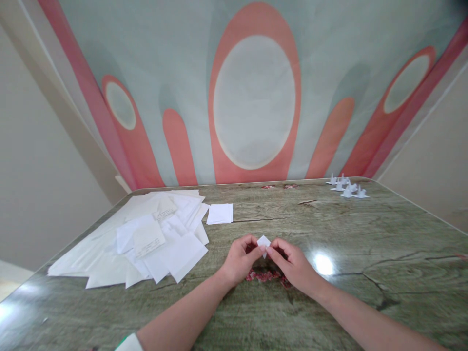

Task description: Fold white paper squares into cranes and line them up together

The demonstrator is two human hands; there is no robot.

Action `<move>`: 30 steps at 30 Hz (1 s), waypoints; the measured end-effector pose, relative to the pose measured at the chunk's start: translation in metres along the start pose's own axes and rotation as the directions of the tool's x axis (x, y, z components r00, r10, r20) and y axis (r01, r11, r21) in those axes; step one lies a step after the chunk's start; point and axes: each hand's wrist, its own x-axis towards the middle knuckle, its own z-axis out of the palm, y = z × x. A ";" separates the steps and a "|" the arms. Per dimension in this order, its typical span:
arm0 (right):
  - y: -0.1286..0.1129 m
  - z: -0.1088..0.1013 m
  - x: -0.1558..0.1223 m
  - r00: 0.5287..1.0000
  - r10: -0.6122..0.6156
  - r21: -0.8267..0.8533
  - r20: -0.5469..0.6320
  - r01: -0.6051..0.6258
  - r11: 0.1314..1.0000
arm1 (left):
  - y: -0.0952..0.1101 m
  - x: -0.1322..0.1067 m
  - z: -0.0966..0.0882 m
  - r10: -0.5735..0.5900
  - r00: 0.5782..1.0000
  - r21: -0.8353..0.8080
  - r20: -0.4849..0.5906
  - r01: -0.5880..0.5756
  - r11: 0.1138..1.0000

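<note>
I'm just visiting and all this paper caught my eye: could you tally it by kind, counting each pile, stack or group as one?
Spread pile of loose sheets: 1
Small square stack: 1
Cluster of folded shapes: 1
Folded paper piece between the left hand and right hand: 1
Total: 4

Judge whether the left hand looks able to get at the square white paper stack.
Probably yes: the stack lies ahead of the left hand with nothing visible between, though that hand helps hold the small folded white paper.
</note>
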 end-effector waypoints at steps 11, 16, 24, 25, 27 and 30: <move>0.000 -0.003 0.000 0.998 -0.033 0.029 0.045 0.032 0.999 | -0.002 -0.001 0.001 -0.008 0.999 0.052 0.049 0.005 0.999; 0.001 0.001 -0.001 1.000 0.002 0.029 0.024 -0.003 1.000 | 0.000 -0.001 0.001 -0.011 0.999 0.059 0.035 0.009 0.998; 0.002 -0.001 0.002 1.000 0.023 0.070 -0.016 -0.022 0.997 | 0.002 -0.002 0.003 0.033 0.998 0.283 0.049 -0.045 0.958; 0.003 -0.002 0.002 0.999 0.029 0.075 -0.018 -0.028 0.997 | 0.003 -0.002 0.003 0.042 0.998 0.299 0.046 -0.054 0.953; 0.005 -0.002 0.002 0.999 0.042 0.082 -0.018 -0.041 0.996 | 0.003 -0.002 0.003 0.066 0.997 0.320 0.037 -0.074 0.945; 0.007 0.000 0.002 0.998 0.055 0.079 -0.014 -0.053 0.995 | 0.004 -0.003 0.001 0.084 0.996 0.319 0.020 -0.086 0.944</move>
